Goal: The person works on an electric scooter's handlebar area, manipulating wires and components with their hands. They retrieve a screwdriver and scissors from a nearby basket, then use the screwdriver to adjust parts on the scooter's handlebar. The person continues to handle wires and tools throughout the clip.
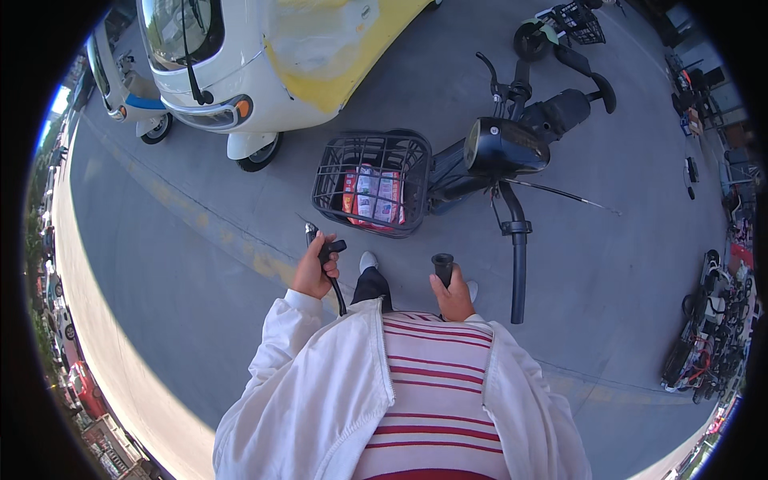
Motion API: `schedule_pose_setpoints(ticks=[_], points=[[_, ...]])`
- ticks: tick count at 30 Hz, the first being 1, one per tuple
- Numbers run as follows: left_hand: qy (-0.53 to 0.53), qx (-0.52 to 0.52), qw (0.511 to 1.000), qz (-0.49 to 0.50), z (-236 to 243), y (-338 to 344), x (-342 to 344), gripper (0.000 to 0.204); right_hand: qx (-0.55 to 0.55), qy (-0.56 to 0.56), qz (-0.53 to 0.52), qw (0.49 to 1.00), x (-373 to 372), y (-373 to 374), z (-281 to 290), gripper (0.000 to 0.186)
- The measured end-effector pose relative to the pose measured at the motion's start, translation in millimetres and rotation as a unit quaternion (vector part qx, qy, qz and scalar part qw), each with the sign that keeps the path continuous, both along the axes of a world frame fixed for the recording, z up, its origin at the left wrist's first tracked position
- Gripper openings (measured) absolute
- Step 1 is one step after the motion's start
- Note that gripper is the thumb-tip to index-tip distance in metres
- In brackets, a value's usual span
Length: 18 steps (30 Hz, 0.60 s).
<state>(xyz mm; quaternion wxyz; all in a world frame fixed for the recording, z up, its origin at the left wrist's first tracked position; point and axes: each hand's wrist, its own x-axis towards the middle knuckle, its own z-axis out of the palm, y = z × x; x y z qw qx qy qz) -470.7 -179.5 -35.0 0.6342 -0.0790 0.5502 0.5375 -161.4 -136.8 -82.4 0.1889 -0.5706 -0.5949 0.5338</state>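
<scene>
My left hand (314, 270) is closed around a black brake lever (330, 250). A silver-coloured bit shows at its upper end, and its thin black arm hangs below the fingers. In my right hand (454, 298) is a black handlebar grip (442, 262), its open round end facing up. Before me stands a black electric bike (506, 146), its bare-looking near handlebar (518, 272) just right of my right hand. A loose cable (568, 198) sticks out from beside that handlebar. The bike's dark wire basket (372, 142) holds red and white packages (374, 194).
A cream and yellow enclosed vehicle (264, 64) stands at the far left, another light one (132, 96) beyond it. At the far right is a bike with a basket (552, 32). Piled parts (704, 328) lie along the right edge. Grey paving (192, 272) lies underfoot.
</scene>
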Motion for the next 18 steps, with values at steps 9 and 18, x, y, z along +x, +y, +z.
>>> schedule_pose_setpoints(ticks=[9, 18], points=[[0.064, 0.013, 0.997, -0.028, 24, 25, -129, 0.038, 0.143, -0.158, -0.003, 0.977, -191, 118, -20, 0.054], [0.012, -0.018, 0.998, -0.059, 7, 14, -152, 0.038, 0.122, -0.259, 0.01, 0.958, -242, 156, -30, 0.063]])
